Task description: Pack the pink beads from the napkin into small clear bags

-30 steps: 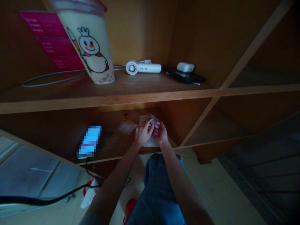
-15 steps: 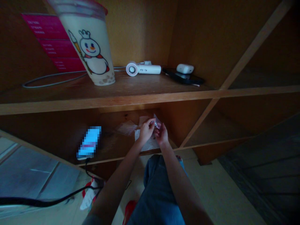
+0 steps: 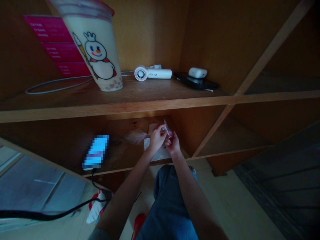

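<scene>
The bare left forearm [image 3: 125, 193] rises from seven o'clock and the bare right forearm [image 3: 192, 196] from five o'clock. At twelve o'clock, the curled left hand [image 3: 158, 138] and the pinching right hand [image 3: 172, 143] meet, fingertips close together, both wrists slightly bent.

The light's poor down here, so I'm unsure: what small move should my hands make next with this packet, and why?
Probably ease the small plastic packet slightly toward you, out from under the upper shelf. Your left hand and right hand both pinch it there, close together, in dim shade, so its edges are hard to make out.
</scene>
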`<state>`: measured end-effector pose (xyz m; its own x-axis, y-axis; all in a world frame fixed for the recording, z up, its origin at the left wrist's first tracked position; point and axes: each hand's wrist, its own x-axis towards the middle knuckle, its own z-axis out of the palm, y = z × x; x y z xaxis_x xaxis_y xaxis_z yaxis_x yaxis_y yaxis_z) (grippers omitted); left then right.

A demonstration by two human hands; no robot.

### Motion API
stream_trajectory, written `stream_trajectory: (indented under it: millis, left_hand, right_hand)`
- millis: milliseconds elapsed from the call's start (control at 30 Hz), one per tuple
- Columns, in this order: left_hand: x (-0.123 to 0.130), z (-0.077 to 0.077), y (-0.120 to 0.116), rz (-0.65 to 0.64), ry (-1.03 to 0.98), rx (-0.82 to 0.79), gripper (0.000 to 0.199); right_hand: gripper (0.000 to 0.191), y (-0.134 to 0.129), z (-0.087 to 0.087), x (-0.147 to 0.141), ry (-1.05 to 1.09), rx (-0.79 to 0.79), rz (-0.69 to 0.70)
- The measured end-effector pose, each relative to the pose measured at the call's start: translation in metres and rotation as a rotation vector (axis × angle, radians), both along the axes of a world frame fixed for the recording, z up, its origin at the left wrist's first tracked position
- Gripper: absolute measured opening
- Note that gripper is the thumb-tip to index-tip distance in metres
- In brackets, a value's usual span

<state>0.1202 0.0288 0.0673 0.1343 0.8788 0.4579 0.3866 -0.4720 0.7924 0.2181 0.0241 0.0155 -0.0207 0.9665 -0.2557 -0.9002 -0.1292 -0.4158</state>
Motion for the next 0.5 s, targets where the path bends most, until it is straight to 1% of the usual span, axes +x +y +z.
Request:
stream_trajectory:
  millis: [167,300,367,500]
  left_hand:
    - [0.000,-0.001,0.000,-0.006,0.066,-0.007,0.028]
    - [-0.002,0.000,0.000,0.031,0.189,-0.037,0.034]
    - [-0.004,0.004,-0.002,0.055,0.247,-0.057,0.038]
    - [-0.007,0.018,-0.007,0.097,0.388,-0.110,0.041]
  right_hand:
    - [0.035,0.000,-0.001,0.000,0.008,0.023,0.008]
    - [0.033,0.001,-0.002,-0.001,-0.016,-0.006,-0.029]
    - [0.032,0.001,-0.002,-0.002,-0.055,-0.016,-0.062]
    - [0.031,0.002,-0.002,-0.005,-0.140,-0.017,-0.100]
